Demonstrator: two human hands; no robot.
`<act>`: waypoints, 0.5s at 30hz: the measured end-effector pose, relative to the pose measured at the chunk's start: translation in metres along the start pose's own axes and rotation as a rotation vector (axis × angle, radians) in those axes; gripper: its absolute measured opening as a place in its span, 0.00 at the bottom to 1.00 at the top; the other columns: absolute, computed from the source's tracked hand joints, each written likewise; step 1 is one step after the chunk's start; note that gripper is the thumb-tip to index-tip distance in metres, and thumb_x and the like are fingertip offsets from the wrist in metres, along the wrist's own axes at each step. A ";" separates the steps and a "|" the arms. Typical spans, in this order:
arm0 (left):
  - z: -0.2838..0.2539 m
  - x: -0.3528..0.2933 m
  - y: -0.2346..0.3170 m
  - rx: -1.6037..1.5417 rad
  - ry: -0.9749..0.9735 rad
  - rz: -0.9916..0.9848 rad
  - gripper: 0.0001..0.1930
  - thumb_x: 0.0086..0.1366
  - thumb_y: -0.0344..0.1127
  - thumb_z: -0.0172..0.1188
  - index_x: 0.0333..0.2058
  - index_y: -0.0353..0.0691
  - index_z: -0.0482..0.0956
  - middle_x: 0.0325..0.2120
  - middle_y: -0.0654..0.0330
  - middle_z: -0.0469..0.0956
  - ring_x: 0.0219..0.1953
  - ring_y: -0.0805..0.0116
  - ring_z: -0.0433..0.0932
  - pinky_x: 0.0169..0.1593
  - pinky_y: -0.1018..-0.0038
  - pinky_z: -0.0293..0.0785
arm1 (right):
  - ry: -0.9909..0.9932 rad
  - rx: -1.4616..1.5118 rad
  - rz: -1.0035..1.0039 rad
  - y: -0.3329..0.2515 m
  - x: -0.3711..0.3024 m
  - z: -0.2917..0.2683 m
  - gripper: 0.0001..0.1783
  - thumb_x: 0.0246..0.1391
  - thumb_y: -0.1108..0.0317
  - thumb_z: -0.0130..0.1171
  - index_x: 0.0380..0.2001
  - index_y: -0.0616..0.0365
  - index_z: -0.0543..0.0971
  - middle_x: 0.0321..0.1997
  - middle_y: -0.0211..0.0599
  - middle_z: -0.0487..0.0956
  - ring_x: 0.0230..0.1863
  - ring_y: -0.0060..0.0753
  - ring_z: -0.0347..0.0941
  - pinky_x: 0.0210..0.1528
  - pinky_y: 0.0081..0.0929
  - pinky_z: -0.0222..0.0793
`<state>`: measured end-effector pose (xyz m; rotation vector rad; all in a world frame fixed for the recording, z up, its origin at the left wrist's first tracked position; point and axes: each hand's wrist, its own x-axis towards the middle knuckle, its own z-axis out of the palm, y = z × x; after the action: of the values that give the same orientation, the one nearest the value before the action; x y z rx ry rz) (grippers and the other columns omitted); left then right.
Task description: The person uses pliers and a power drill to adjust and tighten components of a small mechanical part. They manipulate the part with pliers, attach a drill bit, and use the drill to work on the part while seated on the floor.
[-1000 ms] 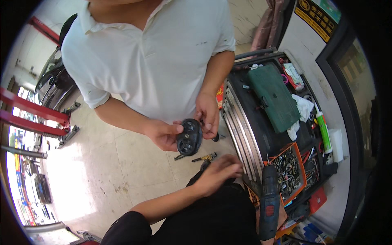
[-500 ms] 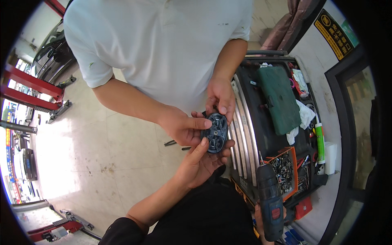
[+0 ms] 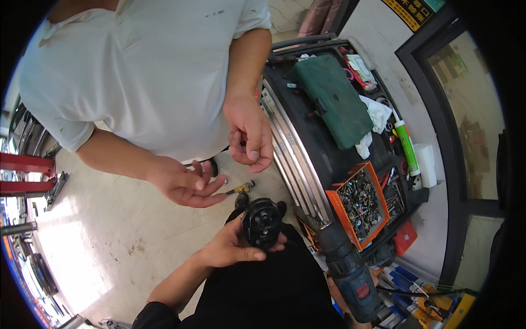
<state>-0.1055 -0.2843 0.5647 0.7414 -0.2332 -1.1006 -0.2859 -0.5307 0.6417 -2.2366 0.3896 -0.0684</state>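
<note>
My left hand (image 3: 230,249) grips a round black mechanical part (image 3: 262,222) just above my dark lap. My right hand (image 3: 331,286) is mostly hidden; only a strip of it shows, wrapped around the handle of a blue and black cordless drill (image 3: 350,274) that points up toward the cart. A co-worker in a white shirt stands facing me. One of that person's hands (image 3: 186,183) is palm up and empty just above my left hand. The other hand (image 3: 249,134) hangs loosely curled beside the cart, holding nothing.
A black tool cart (image 3: 307,148) stands to the right, carrying a green case (image 3: 331,101), white rags (image 3: 378,112), a green tube (image 3: 406,148) and an orange tray of screws (image 3: 359,203). A brass-tipped tool (image 3: 238,189) lies on the tiled floor. A red lift arm (image 3: 22,164) is at the left.
The black part has passed from the co-worker's hands into my left hand. The co-worker's hands have pulled back and opened, and my view has moved closer.
</note>
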 end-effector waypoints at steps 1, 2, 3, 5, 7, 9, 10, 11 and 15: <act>0.002 -0.001 0.007 -0.005 -0.022 -0.035 0.39 0.58 0.31 0.71 0.62 0.37 0.56 0.53 0.43 0.73 0.56 0.53 0.75 0.58 0.61 0.73 | -0.010 0.042 -0.002 -0.002 0.003 0.002 0.16 0.39 0.68 0.70 0.33 0.62 0.81 0.30 0.39 0.82 0.30 0.37 0.81 0.35 0.31 0.77; 0.001 0.000 0.007 -0.045 -0.055 -0.007 0.37 0.58 0.36 0.71 0.60 0.37 0.57 0.53 0.41 0.73 0.56 0.51 0.75 0.58 0.59 0.73 | -0.022 0.085 -0.006 -0.004 0.004 0.003 0.17 0.36 0.68 0.71 0.33 0.63 0.81 0.31 0.40 0.82 0.31 0.37 0.81 0.36 0.29 0.77; 0.000 0.001 0.007 -0.086 -0.085 0.022 0.36 0.57 0.40 0.71 0.57 0.37 0.59 0.52 0.39 0.72 0.56 0.48 0.74 0.57 0.57 0.74 | -0.050 0.140 0.042 -0.005 0.000 0.002 0.17 0.36 0.69 0.71 0.33 0.63 0.81 0.31 0.40 0.82 0.31 0.37 0.81 0.36 0.28 0.77; 0.005 0.004 0.003 -0.202 -0.096 0.051 0.32 0.61 0.58 0.64 0.48 0.39 0.61 0.50 0.36 0.71 0.55 0.45 0.74 0.56 0.55 0.74 | -0.088 0.207 0.101 -0.007 -0.010 -0.002 0.18 0.35 0.69 0.71 0.33 0.63 0.81 0.32 0.40 0.82 0.32 0.37 0.82 0.37 0.28 0.77; 0.009 -0.001 0.006 -0.223 -0.054 -0.008 0.32 0.63 0.63 0.58 0.47 0.39 0.61 0.49 0.37 0.71 0.54 0.47 0.74 0.56 0.55 0.73 | -0.106 0.220 0.120 -0.024 -0.007 0.003 0.16 0.38 0.70 0.71 0.32 0.64 0.81 0.31 0.42 0.82 0.32 0.38 0.82 0.36 0.29 0.77; 0.018 -0.005 0.009 -0.350 -0.017 -0.001 0.32 0.68 0.58 0.54 0.52 0.33 0.61 0.50 0.40 0.73 0.52 0.53 0.76 0.57 0.61 0.71 | -0.029 0.111 0.094 -0.033 -0.011 0.008 0.14 0.37 0.67 0.71 0.29 0.61 0.82 0.27 0.37 0.82 0.28 0.33 0.81 0.32 0.26 0.76; 0.018 -0.008 0.008 -0.387 -0.031 -0.019 0.33 0.68 0.59 0.52 0.54 0.32 0.60 0.49 0.41 0.74 0.50 0.54 0.77 0.56 0.62 0.72 | -0.050 0.140 0.096 -0.037 -0.011 0.007 0.13 0.38 0.67 0.71 0.29 0.62 0.82 0.27 0.37 0.82 0.28 0.33 0.81 0.32 0.26 0.76; 0.016 -0.010 0.006 -0.424 -0.045 -0.036 0.34 0.69 0.59 0.51 0.57 0.32 0.59 0.49 0.42 0.74 0.47 0.56 0.78 0.55 0.63 0.72 | -0.073 0.170 0.100 -0.041 -0.011 0.006 0.13 0.40 0.66 0.70 0.29 0.62 0.82 0.27 0.37 0.82 0.28 0.34 0.81 0.31 0.27 0.76; 0.010 -0.020 0.020 -0.405 0.027 -0.173 0.39 0.67 0.67 0.42 0.63 0.38 0.58 0.38 0.49 0.72 0.27 0.61 0.78 0.32 0.69 0.76 | -0.314 0.189 -0.005 -0.061 0.000 -0.002 0.15 0.46 0.67 0.64 0.36 0.67 0.81 0.28 0.44 0.82 0.30 0.42 0.82 0.35 0.32 0.76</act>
<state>-0.1053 -0.2665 0.5887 0.4180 0.0794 -1.2523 -0.2711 -0.4960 0.6893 -2.0193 0.1971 0.2322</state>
